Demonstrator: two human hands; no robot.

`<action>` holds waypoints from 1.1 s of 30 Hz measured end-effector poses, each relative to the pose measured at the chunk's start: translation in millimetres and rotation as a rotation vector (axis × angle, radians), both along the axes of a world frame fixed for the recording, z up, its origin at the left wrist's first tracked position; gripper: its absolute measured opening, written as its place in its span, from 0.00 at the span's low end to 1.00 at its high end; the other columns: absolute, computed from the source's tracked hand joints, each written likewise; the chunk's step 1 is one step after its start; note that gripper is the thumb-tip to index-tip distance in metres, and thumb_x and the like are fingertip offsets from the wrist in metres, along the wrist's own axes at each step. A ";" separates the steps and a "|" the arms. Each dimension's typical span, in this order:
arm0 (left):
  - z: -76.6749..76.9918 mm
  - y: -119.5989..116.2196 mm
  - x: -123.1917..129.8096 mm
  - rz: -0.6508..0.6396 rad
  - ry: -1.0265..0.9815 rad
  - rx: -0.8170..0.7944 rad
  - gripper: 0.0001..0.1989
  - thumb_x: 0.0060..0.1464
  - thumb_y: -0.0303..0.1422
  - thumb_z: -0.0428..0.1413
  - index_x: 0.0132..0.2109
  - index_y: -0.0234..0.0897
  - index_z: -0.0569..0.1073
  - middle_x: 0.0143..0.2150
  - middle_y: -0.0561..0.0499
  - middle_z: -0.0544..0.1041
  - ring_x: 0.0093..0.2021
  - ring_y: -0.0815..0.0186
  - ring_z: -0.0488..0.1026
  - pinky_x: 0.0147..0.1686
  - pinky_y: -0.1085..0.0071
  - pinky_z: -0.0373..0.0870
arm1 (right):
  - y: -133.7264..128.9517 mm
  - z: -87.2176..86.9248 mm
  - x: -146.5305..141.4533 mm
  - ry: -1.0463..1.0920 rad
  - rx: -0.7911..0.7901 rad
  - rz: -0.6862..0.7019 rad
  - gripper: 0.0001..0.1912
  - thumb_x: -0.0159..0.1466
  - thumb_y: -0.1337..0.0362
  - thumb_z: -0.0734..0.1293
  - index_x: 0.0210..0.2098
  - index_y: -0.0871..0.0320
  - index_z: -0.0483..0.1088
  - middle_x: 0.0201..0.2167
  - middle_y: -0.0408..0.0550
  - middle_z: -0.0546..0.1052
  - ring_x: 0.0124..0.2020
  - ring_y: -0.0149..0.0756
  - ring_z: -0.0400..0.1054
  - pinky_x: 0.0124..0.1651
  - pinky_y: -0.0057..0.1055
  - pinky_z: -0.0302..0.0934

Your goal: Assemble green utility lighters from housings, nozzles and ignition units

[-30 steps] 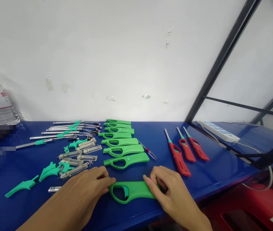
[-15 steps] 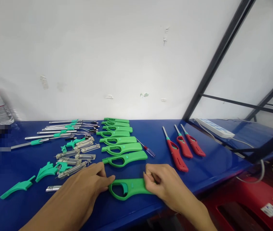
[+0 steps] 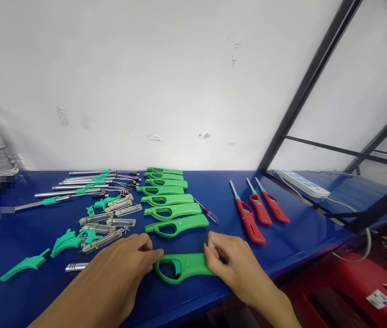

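A green gas lighter (image 3: 193, 264) lies low over the front of the blue table, its handle and finger loop in view. My left hand (image 3: 130, 257) is closed on its front end beside the loop, and a slotted metal tube tip (image 3: 75, 267) pokes out past the wrist on the left. Wrapped around the rear of the handle are the fingers of my right hand (image 3: 229, 259). Just beyond, several green handle shells (image 3: 176, 225) lie in a row, with a small screwdriver (image 3: 211, 214) at their right.
Clear fuel tanks (image 3: 121, 222), green trigger pieces (image 3: 26, 264) and metal tubes with wires (image 3: 80, 187) lie on the left. Three red lighters (image 3: 251, 225) lie on the right. A power strip (image 3: 302, 183) sits by the black frame (image 3: 289, 105); a red stool (image 3: 357, 282) stands below.
Both hands keep hold of the green lighter in nearly the same place. My right hand's fingers have shifted slightly on the handle's rear end.
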State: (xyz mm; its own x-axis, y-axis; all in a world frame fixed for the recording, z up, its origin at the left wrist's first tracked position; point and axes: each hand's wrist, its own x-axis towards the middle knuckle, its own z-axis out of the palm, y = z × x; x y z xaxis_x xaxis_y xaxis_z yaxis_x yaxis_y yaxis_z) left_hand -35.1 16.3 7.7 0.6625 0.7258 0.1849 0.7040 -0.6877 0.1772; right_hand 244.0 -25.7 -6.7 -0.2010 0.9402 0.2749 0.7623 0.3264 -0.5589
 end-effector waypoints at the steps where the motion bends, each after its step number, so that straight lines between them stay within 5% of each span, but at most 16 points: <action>1: 2.6 -0.8 -0.5 -0.008 0.025 0.007 0.26 0.68 0.21 0.42 0.48 0.46 0.84 0.46 0.47 0.83 0.41 0.57 0.82 0.41 0.66 0.75 | -0.2 -1.1 0.2 0.012 0.012 -0.001 0.19 0.73 0.67 0.61 0.28 0.51 0.49 0.25 0.35 0.59 0.26 0.31 0.53 0.32 0.32 0.44; 6: 3.6 -6.9 -2.4 -0.042 0.112 0.178 0.36 0.55 0.12 0.41 0.58 0.44 0.80 0.54 0.45 0.82 0.46 0.53 0.81 0.46 0.60 0.77 | -4.8 -4.8 1.1 0.073 0.107 -0.019 0.18 0.76 0.62 0.64 0.30 0.52 0.58 0.30 0.38 0.66 0.30 0.34 0.61 0.35 0.31 0.51; 9: 3.8 -10.9 3.6 -0.031 0.128 0.257 0.39 0.49 0.09 0.42 0.59 0.45 0.78 0.56 0.46 0.82 0.48 0.55 0.80 0.49 0.60 0.77 | -9.9 -1.9 0.1 0.103 0.102 -0.014 0.06 0.74 0.60 0.72 0.48 0.51 0.72 0.40 0.42 0.73 0.42 0.38 0.70 0.45 0.32 0.59; 11: 3.6 -13.1 11.2 -0.054 0.129 0.276 0.39 0.48 0.09 0.44 0.59 0.45 0.78 0.56 0.47 0.82 0.49 0.54 0.80 0.49 0.60 0.78 | -12.7 1.8 -1.4 0.068 0.045 0.024 0.18 0.70 0.61 0.77 0.57 0.47 0.72 0.45 0.41 0.76 0.48 0.41 0.72 0.52 0.34 0.60; 15: -1.3 -13.1 21.6 -0.127 0.090 0.367 0.42 0.49 0.12 0.48 0.67 0.46 0.72 0.56 0.47 0.82 0.54 0.52 0.81 0.54 0.55 0.78 | -14.2 7.2 -3.4 -0.007 -0.029 0.055 0.08 0.71 0.58 0.76 0.42 0.51 0.74 0.41 0.39 0.81 0.44 0.41 0.75 0.51 0.35 0.59; 18: -2.2 -6.5 13.5 -0.123 0.003 0.504 0.36 0.60 0.16 0.50 0.71 0.46 0.68 0.57 0.47 0.83 0.55 0.52 0.81 0.55 0.56 0.77 | -13.6 7.6 -2.6 0.024 -0.030 0.016 0.09 0.73 0.54 0.73 0.41 0.52 0.74 0.38 0.38 0.82 0.41 0.39 0.76 0.48 0.33 0.59; 23: 8.2 8.9 -11.0 -0.114 -0.067 0.613 0.16 0.73 0.27 0.49 0.55 0.42 0.80 0.47 0.48 0.86 0.44 0.53 0.84 0.45 0.60 0.77 | -14.2 7.8 -0.8 0.046 -0.047 -0.005 0.15 0.75 0.47 0.69 0.40 0.52 0.75 0.30 0.37 0.77 0.33 0.36 0.73 0.41 0.32 0.57; 29: -1.6 11.3 3.1 -0.178 -0.040 0.523 0.19 0.71 0.19 0.47 0.47 0.41 0.81 0.44 0.50 0.87 0.41 0.56 0.85 0.43 0.62 0.78 | -17.3 7.5 4.4 0.098 -0.087 -0.012 0.15 0.74 0.47 0.71 0.44 0.50 0.80 0.40 0.41 0.85 0.43 0.42 0.79 0.51 0.34 0.60; 33: -9.7 7.3 12.1 -0.157 -0.064 0.511 0.20 0.70 0.18 0.46 0.51 0.41 0.79 0.45 0.50 0.87 0.43 0.58 0.86 0.47 0.63 0.77 | -18.1 6.6 7.5 0.149 -0.051 0.008 0.19 0.73 0.42 0.71 0.48 0.49 0.84 0.48 0.44 0.88 0.50 0.48 0.80 0.54 0.35 0.61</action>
